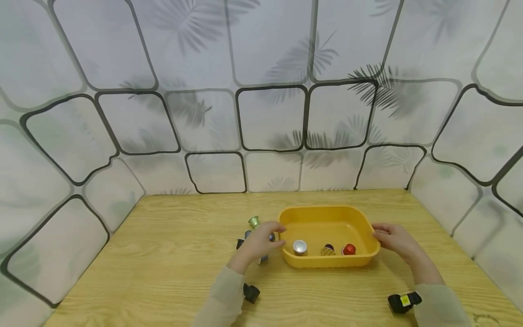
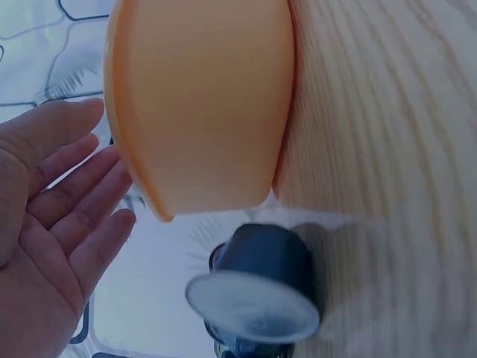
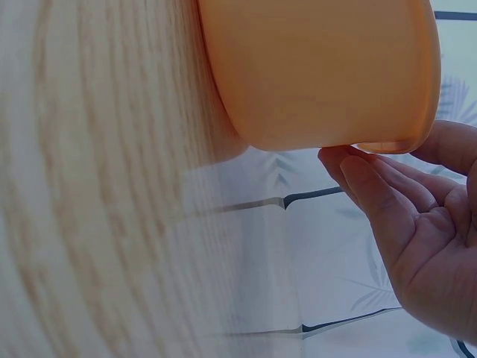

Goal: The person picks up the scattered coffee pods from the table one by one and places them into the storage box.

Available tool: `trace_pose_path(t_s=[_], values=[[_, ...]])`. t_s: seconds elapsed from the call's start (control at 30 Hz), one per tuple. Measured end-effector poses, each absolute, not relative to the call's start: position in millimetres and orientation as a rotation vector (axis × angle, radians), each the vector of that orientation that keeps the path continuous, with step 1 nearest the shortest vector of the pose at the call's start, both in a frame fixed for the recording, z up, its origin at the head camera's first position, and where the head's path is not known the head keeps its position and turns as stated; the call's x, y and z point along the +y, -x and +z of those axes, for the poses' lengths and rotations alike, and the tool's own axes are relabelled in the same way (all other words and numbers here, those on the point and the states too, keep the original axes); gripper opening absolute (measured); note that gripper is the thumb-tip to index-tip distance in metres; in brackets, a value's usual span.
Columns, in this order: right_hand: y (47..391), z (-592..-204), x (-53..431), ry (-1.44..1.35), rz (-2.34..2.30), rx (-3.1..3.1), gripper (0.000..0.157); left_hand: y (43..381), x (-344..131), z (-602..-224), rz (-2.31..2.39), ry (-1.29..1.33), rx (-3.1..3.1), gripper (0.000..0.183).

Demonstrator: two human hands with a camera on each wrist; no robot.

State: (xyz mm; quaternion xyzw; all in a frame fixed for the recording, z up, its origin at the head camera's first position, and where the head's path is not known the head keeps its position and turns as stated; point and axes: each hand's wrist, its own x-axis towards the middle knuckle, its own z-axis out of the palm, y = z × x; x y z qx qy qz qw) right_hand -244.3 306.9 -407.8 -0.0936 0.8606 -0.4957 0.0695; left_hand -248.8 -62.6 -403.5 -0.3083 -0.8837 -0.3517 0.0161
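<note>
A yellow plastic tray (image 1: 323,261) stands on the wooden table. Inside it, along the near wall, lie a silver-topped coffee capsule (image 1: 300,247), a gold-and-dark capsule (image 1: 328,250) and a red capsule (image 1: 349,249). By the tray's left end, my left hand (image 1: 260,240) has its fingers spread; in its wrist view (image 2: 59,194) the fingertips are close to the rim, and contact is unclear. The right hand (image 1: 396,240) holds the right rim, fingertips against the outer wall in its wrist view (image 3: 425,224), one digit passing out of sight behind the rim.
More capsules lie left of the tray, partly hidden by the left hand: a green one (image 1: 254,222) and dark blue ones, one with a pale lid (image 2: 253,306). Patterned cloth walls (image 1: 273,118) surround the table's (image 1: 184,245) back and sides.
</note>
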Motion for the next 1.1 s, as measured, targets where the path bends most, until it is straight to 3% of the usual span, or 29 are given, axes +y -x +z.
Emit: trace_pose_path(t_s=[1.1], values=[[245,-407,304,0.257,-1.473,2.586,0.049,251,-94,-409,-1.028,0.961,-2.866,0.027]])
